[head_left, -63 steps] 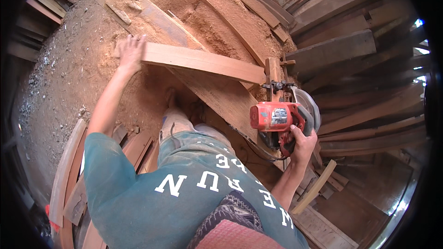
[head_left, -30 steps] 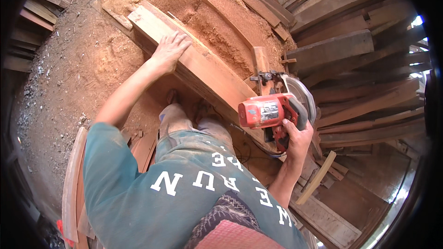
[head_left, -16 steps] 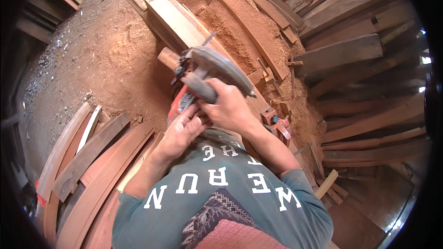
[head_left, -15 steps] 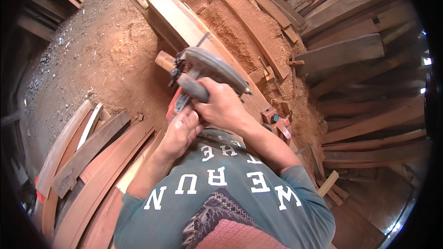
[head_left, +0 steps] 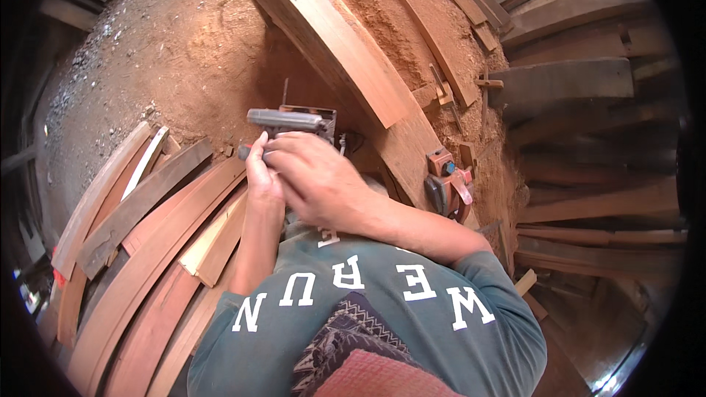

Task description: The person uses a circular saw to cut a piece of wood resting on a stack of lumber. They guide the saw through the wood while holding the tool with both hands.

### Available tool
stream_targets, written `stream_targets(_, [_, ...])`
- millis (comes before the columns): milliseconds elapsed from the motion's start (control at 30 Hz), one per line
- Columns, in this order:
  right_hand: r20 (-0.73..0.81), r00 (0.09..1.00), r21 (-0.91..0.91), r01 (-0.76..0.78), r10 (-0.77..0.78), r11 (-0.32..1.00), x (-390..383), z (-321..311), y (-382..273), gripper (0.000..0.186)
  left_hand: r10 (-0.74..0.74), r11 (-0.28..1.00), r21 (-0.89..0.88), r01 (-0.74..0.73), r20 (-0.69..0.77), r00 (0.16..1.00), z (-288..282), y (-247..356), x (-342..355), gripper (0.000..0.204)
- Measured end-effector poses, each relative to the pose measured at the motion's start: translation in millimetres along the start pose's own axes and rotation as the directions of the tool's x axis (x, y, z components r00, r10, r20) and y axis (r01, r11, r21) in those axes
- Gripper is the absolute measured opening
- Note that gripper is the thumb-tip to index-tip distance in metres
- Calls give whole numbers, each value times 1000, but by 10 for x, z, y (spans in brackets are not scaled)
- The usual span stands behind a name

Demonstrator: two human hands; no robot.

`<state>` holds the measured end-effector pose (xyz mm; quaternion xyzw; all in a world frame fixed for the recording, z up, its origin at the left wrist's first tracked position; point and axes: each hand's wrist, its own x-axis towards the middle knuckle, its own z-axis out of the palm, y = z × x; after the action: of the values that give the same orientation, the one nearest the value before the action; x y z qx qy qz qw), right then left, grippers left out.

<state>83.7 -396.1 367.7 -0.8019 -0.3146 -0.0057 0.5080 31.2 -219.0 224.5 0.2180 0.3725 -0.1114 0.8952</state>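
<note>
**Fingers [head_left: 288, 148] of both hands wrapped about one circular saw [head_left: 287, 119]**

The saw sits between ten and eleven o'clock, clear of the timber. I see its grey, rounded guard nearly edge-on, a flat base plate beyond it and a dark handle mostly covered. The right hand [head_left: 316, 180] crosses over, fingers closed on the saw; the left hand [head_left: 263, 184], just beside it, curls its fingers around the near left end. Which part each palm presses, I can't tell.

At six o'clock there's one green shirt [head_left: 456, 338] with white lettering. Toward eight o'clock fan at least six boards [head_left: 158, 268], curved and overlapping, reddish, dark and pale.

At three o'clock stands one reddish tool [head_left: 450, 182] with a blue knob and a pink lever, by the lower end of one broad plank [head_left: 413, 158]. One smooth, pale brown beam [head_left: 342, 48] lies along that plank toward twelve. Past it, loose sawdust [head_left: 379, 26] bears a long narrow board [head_left: 426, 29] at one o'clock. Farthest, toward two, stacked timber [head_left: 570, 88] runs too dim to count.
</note>
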Motion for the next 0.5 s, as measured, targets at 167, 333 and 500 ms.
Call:
stream_targets(167, [-83,954,-318,-298,286,900,-841,-33,557,58,-46,978,-206,-41,-400,916,-31,7,-104,17])
stream_targets(333, [-100,939,-257,-344,329,903,-915,263,707,78,-52,984,-177,-19,-388,920,-36,157,-216,14])
stream_targets(500, [-98,936,-256,-353,339,900,-831,360,743,91,-95,976,-216,17,-356,930,9,232,-257,13])
